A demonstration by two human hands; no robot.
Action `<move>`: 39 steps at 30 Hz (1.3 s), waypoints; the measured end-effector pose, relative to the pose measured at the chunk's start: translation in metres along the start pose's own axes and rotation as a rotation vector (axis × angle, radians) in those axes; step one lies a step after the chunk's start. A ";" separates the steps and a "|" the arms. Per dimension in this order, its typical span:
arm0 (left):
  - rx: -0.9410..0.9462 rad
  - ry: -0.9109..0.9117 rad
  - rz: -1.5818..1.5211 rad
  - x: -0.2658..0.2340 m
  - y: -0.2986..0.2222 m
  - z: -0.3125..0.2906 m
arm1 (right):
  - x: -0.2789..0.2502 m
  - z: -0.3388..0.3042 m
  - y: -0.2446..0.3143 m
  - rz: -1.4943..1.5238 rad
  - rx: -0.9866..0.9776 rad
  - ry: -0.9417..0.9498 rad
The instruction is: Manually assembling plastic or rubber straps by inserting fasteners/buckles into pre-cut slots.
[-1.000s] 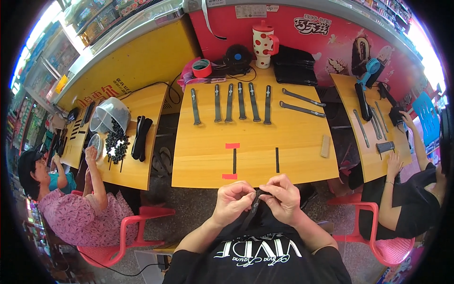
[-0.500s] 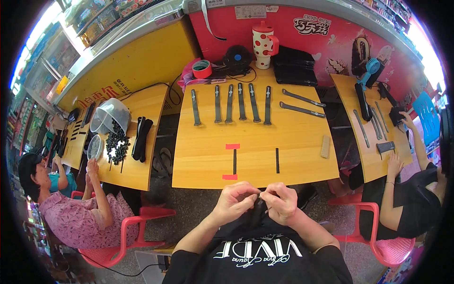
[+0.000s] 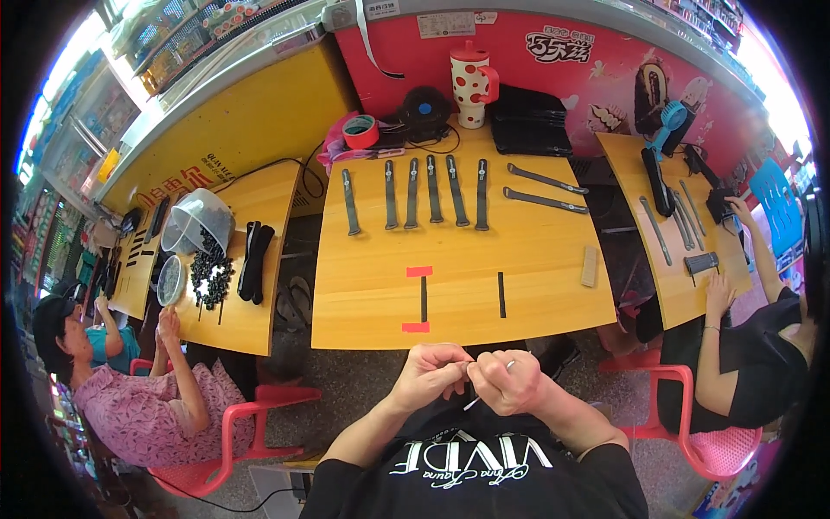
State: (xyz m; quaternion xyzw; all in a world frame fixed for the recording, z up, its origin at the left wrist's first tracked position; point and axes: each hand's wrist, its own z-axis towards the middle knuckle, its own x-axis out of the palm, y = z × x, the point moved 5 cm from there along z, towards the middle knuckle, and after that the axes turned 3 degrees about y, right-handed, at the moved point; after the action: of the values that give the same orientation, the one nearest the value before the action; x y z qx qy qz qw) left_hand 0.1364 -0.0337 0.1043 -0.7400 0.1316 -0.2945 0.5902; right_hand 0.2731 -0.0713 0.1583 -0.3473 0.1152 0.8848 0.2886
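Note:
My left hand (image 3: 430, 379) and my right hand (image 3: 506, 381) meet in front of my chest, just off the table's near edge. Both are closed, fingertips pinched together. Whatever the left fingers grip is hidden. Below the right fingers pokes the tip of a thin pale stick (image 3: 471, 404). A small silvery glint shows at the right knuckles; I cannot tell whether it is a ring or part of the stick. On the table ahead lie a black strip (image 3: 424, 299) between two red tape pieces (image 3: 418, 272) and a second black strip (image 3: 501, 295).
Several dark straps (image 3: 435, 192) lie across the wooden table (image 3: 363, 285), two slanted straps (image 3: 545, 201) to their right. A beige block (image 3: 589, 266) is near the right edge. Behind stand a spotted tumbler (image 3: 471, 85) and black bags (image 3: 531, 130). People sit at tables either side.
The thin pale stick now shows below my right fingers. My right hand has turned, its knuckles more to the front. The view has shifted slightly.

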 end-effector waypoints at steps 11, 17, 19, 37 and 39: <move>0.046 -0.190 -0.134 -0.019 -0.001 -0.007 | -0.010 0.002 0.000 0.241 0.177 -0.071; 0.079 -0.044 -0.238 -0.016 -0.003 -0.001 | 0.002 0.000 -0.026 0.686 0.883 0.194; 0.087 -0.005 -0.328 -0.015 0.002 0.000 | 0.002 -0.004 -0.023 0.682 0.881 0.230; 0.075 0.016 -0.369 -0.016 0.009 0.002 | -0.001 -0.010 -0.019 0.586 0.644 0.260; 0.083 0.011 -0.344 -0.016 0.008 0.002 | 0.000 -0.011 -0.019 0.583 0.647 0.260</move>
State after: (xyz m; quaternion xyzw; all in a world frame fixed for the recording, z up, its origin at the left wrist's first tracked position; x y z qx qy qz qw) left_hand 0.1256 -0.0257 0.0923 -0.7252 -0.0062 -0.4003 0.5602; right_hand 0.2903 -0.0602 0.1506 -0.3006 0.5139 0.7967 0.1040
